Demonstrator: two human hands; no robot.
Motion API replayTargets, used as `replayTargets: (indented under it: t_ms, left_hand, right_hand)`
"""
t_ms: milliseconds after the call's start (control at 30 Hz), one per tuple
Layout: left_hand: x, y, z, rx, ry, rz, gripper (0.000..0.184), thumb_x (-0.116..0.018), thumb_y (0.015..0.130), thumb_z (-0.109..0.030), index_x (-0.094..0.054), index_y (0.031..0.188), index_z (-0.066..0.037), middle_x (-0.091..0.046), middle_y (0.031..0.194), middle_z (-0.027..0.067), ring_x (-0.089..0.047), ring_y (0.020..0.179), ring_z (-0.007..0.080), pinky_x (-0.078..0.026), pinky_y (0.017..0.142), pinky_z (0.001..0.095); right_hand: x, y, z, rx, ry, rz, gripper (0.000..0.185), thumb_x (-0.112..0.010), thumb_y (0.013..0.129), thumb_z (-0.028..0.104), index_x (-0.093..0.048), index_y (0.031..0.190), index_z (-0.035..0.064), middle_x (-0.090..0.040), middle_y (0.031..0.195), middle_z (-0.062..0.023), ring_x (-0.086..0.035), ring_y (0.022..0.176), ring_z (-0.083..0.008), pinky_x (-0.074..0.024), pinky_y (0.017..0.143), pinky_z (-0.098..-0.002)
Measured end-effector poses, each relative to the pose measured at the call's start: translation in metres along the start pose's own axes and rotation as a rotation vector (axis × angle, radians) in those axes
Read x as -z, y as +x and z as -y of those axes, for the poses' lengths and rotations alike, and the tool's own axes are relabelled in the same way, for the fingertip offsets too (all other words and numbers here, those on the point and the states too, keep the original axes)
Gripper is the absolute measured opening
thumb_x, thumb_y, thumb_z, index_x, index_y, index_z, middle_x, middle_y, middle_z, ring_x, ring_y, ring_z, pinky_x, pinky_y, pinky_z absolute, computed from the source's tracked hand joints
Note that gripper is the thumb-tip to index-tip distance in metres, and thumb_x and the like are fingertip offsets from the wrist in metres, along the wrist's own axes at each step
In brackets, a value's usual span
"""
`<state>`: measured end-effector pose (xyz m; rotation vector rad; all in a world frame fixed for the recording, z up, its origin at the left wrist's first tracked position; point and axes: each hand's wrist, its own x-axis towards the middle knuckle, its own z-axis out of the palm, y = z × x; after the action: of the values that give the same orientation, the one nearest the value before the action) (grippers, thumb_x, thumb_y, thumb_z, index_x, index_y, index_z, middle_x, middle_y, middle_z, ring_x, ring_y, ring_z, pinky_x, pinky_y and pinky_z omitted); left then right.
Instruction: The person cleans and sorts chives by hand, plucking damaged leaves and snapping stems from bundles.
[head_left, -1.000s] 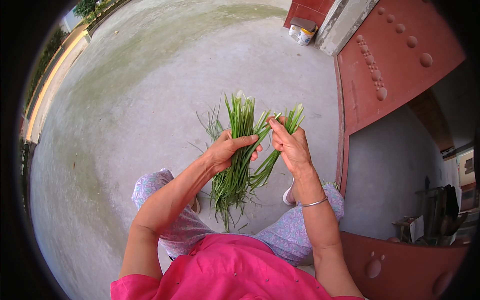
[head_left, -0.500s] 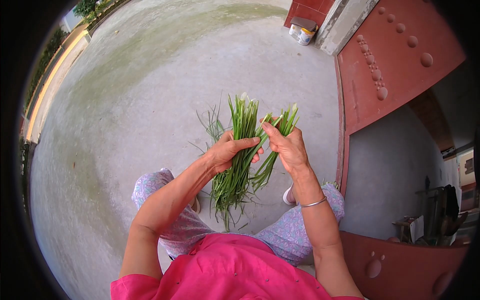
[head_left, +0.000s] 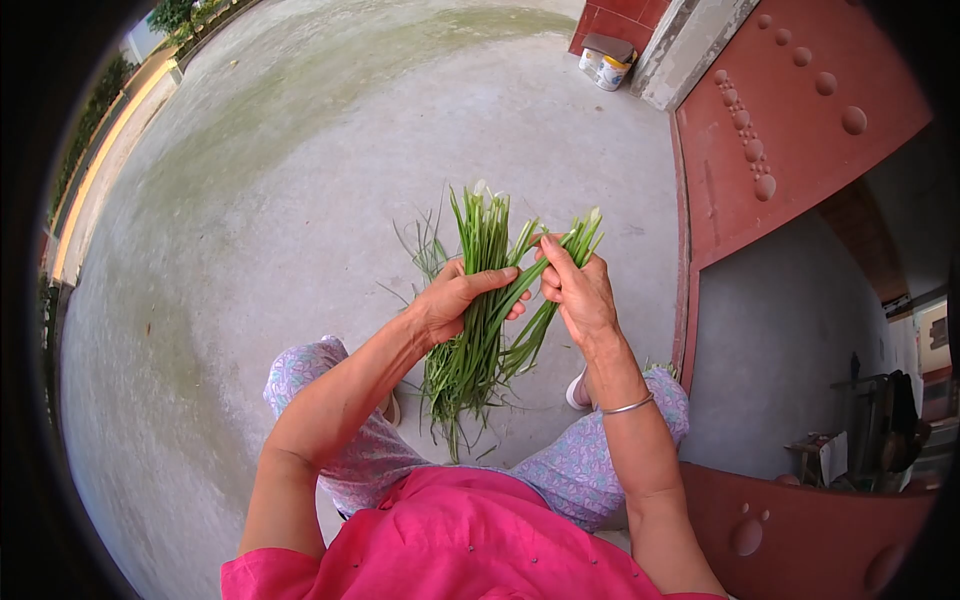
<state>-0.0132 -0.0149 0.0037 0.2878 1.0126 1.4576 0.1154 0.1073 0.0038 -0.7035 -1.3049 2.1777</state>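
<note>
My left hand (head_left: 450, 303) is closed around a thick bunch of garlic chives (head_left: 484, 238), its thumb lying across the stems. Pale cut ends point away from me and the dark green leaves hang down between my knees. To the right, my right hand (head_left: 580, 290) grips a smaller bundle of chives (head_left: 584, 236), thumb and forefinger pinched on the stems. A few stalks slant across between the two hands. Beyond the left hand, thin loose leaves (head_left: 427, 250) lie on the concrete floor, partly hidden by the bunch.
A red metal door (head_left: 800, 110) with raised round studs stands to the right, beside an open doorway onto a dim room. At the back, a white bucket (head_left: 607, 70) sits against the red-tiled wall. My patterned trouser legs (head_left: 350, 400) frame the chives.
My right hand has shifted slightly right with its smaller bundle, its fingers closer together on the stems. The left hand's bunch has tilted a little to the left.
</note>
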Motion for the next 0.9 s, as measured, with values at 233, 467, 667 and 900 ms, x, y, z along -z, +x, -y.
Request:
replayTargets:
  t_ms: [233, 467, 667, 900]
  left_hand:
    - [0.000, -0.001, -0.001, -0.004, -0.007, -0.016, 0.017, -0.063, 0.090, -0.012, -0.061, 0.100, 0.002, -0.064, 0.087, 0.0112, -0.068, 0.075, 0.0225, -0.059, 0.067, 0.0319]
    - [0.009, 0.003, 0.003, -0.026, 0.036, 0.046, 0.015, -0.062, 0.091, -0.013, -0.061, 0.094, 0.001, -0.063, 0.085, 0.0084, -0.065, 0.077, 0.0212, -0.055, 0.066, 0.0323]
    - [0.006, 0.002, 0.002, -0.017, -0.012, 0.035, 0.017, -0.061, 0.091, -0.012, -0.059, 0.096, 0.004, -0.062, 0.086, 0.0110, -0.065, 0.074, 0.0219, -0.055, 0.064, 0.0310]
    - [0.007, 0.001, -0.001, -0.021, -0.016, 0.020, 0.017, -0.060, 0.091, -0.012, -0.059, 0.097, 0.004, -0.062, 0.086, 0.0110, -0.064, 0.071, 0.0215, -0.055, 0.062, 0.0308]
  right_hand:
    - [0.003, 0.001, 0.007, -0.013, 0.033, -0.051, 0.028, -0.055, 0.096, 0.024, -0.061, 0.099, -0.0033, -0.047, 0.080, 0.0016, -0.036, 0.059, -0.0030, -0.0285, 0.048, -0.0190]
    - [0.028, 0.013, 0.014, 0.067, 0.182, -0.156, 0.029, -0.051, 0.098, 0.025, -0.061, 0.099, -0.0016, -0.048, 0.082, 0.0000, -0.041, 0.065, -0.0058, -0.0346, 0.051, -0.0213]
    - [0.059, 0.024, 0.020, 0.108, 0.361, -0.198, 0.019, -0.050, 0.099, 0.024, -0.054, 0.092, 0.0067, -0.054, 0.083, -0.0019, -0.052, 0.077, -0.0147, -0.0458, 0.074, -0.0311]
    - [0.078, 0.023, 0.044, 0.105, 0.663, -0.238, 0.019, -0.046, 0.100, 0.021, -0.052, 0.092, 0.0052, -0.054, 0.085, -0.0058, -0.054, 0.077, -0.0187, -0.0503, 0.083, -0.0389]
